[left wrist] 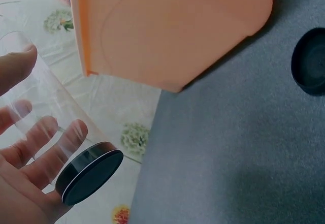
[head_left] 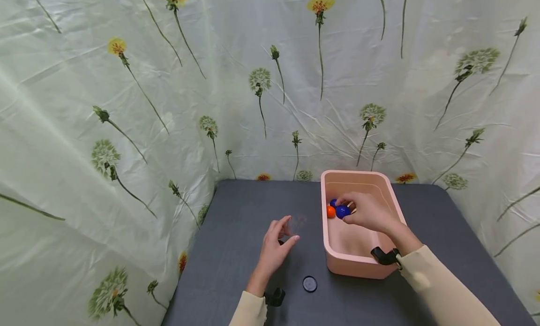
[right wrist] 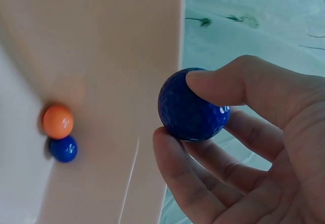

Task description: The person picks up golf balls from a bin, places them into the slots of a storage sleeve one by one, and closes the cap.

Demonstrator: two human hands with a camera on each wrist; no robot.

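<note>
My left hand [head_left: 274, 245] grips a clear plastic tube [left wrist: 66, 104] with a black cap [left wrist: 94, 176] on its lower end. In the head view the tube is nearly invisible. My right hand [head_left: 368, 212] pinches a dimpled blue golf ball [right wrist: 188, 104] between thumb and fingers, over the pink bin [head_left: 354, 268]. Inside the bin, against its left wall, lie an orange ball [right wrist: 58, 121] and a second blue ball [right wrist: 64, 149], touching each other. Left of the bin, the left hand holds the tube above the table.
A loose black round cap [head_left: 310, 284] lies on the dark grey table [head_left: 249, 213], in front of the bin's left corner. Behind and to both sides hangs a pale curtain [head_left: 236, 105] printed with dandelions. A black wrist camera [head_left: 275, 297] sits on the left wrist.
</note>
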